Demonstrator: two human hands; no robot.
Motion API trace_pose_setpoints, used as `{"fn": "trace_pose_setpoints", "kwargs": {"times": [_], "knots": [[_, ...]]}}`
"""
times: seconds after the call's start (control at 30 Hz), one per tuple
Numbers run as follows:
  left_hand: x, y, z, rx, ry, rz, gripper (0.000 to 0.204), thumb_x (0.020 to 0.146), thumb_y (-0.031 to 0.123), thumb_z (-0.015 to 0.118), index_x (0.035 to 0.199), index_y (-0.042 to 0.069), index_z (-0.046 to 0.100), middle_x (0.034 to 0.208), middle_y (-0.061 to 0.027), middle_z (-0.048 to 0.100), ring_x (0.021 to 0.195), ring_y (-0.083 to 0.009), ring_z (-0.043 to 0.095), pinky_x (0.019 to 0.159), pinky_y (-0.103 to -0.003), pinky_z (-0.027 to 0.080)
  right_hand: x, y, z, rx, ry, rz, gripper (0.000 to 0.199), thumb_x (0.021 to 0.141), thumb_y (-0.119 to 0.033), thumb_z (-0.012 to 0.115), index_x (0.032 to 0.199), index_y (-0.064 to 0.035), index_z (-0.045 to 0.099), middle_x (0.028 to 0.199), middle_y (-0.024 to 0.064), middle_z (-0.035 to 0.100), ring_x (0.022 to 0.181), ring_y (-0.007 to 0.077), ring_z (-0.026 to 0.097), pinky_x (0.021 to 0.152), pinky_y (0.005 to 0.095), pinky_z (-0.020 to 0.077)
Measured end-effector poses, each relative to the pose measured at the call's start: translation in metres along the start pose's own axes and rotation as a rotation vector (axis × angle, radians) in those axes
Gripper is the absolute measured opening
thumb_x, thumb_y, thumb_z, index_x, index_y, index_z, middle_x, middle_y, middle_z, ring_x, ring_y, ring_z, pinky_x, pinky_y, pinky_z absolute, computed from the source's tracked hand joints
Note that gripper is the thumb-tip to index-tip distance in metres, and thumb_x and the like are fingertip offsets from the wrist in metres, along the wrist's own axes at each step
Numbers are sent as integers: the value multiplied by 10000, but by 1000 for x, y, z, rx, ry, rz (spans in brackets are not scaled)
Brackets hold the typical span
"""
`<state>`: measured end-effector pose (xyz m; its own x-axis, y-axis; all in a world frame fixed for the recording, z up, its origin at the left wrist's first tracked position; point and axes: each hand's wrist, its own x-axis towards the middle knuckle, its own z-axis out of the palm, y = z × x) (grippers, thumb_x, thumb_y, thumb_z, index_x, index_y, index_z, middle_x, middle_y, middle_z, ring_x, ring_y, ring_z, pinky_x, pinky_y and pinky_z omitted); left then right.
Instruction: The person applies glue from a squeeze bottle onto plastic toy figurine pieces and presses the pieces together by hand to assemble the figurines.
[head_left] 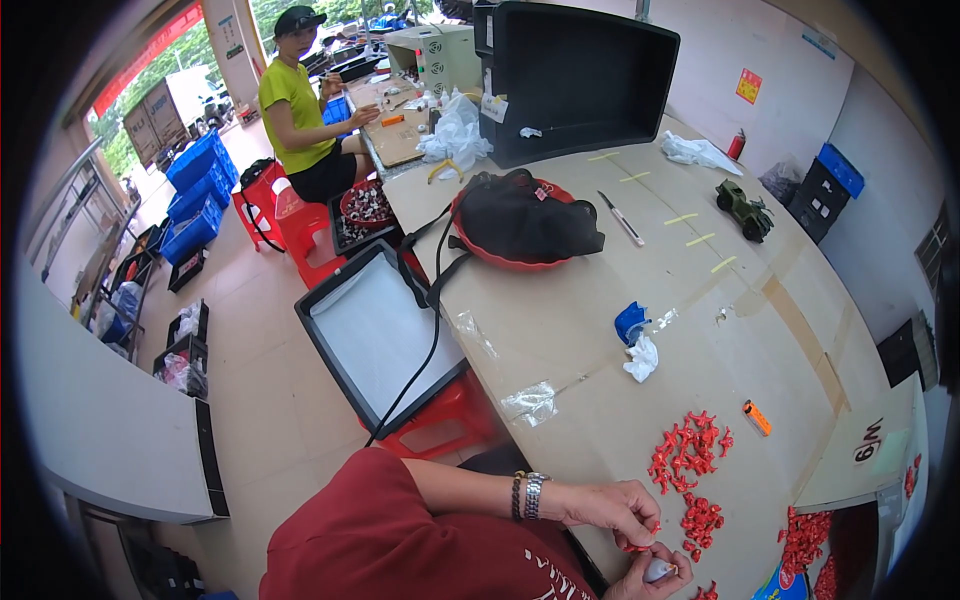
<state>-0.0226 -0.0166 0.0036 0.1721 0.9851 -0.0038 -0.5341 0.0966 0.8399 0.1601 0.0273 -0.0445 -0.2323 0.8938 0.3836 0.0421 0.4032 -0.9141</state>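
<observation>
My left hand [612,508], with a watch and a beaded bracelet on its wrist, pinches a small red plastic piece [636,547] over the table's near edge. Right beside it, my right hand [638,582] is closed around a whitish, rounded object [658,570] whose kind I cannot make out. Its fingers are close to the red piece; whether they touch is unclear. Past my hands lies a loose spread of small red figure-like parts [690,448], with a tighter heap of red pieces [702,521] nearer to me.
An orange cutter-like tool [758,418] lies right of the parts. More red pieces [803,538] fill an opening below a grey box [850,465]. Farther off are a black-draped red basket [525,225], a pen [621,218], a toy vehicle [744,210] and a seated co-worker [305,120].
</observation>
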Motion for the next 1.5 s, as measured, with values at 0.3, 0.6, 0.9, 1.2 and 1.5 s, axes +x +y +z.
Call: {"fn": "trace_pose_setpoints", "kwargs": {"times": [0.3, 0.6, 0.9, 1.2, 1.5], "knots": [[2, -3, 3, -43, -118, 22, 178, 841, 148, 668, 823, -23, 625, 779, -23, 638, 713, -58, 562, 695, -223, 447, 13, -23, 4, 78, 123, 257, 456, 782, 43, 677, 1138, -27, 402, 891, 117, 553, 800, 195, 577, 718, 293, 523], [11, -13, 7, -35, -238, 33, 229, 834, 157, 709, 856, -47, 608, 814, -28, 619, 1018, -100, 597, 783, -227, 463, 23, -26, 1, 360, 155, 313, 385, 779, 65, 583, 1113, -9, 408, 863, 106, 542, 707, 180, 554, 639, 289, 528], [18, -15, 18, 282, -306, 225, 366, 787, 244, 729, 817, -91, 583, 905, -173, 653, 1099, -288, 598, 1037, -368, 378, 23, -38, -15, 528, 120, 507, 435, 855, 6, 560, 1233, -53, 352, 998, 122, 522, 798, 192, 566, 656, 294, 519], [12, 6, 35, 531, -371, 593, 238, 784, 163, 680, 761, -54, 587, 815, -144, 634, 816, -326, 611, 995, -412, 430, 24, -41, -21, 495, 190, 509, 494, 870, -55, 586, 1292, -82, 331, 1047, 120, 531, 911, 225, 563, 730, 337, 512], [13, 9, 37, 544, -362, 555, 238, 837, 194, 680, 809, -41, 648, 1019, -181, 662, 1051, -341, 590, 904, -458, 445, 34, -36, 0, 518, 172, 478, 477, 841, -22, 572, 1260, -70, 349, 1016, 107, 531, 867, 203, 548, 711, 324, 499]]}}
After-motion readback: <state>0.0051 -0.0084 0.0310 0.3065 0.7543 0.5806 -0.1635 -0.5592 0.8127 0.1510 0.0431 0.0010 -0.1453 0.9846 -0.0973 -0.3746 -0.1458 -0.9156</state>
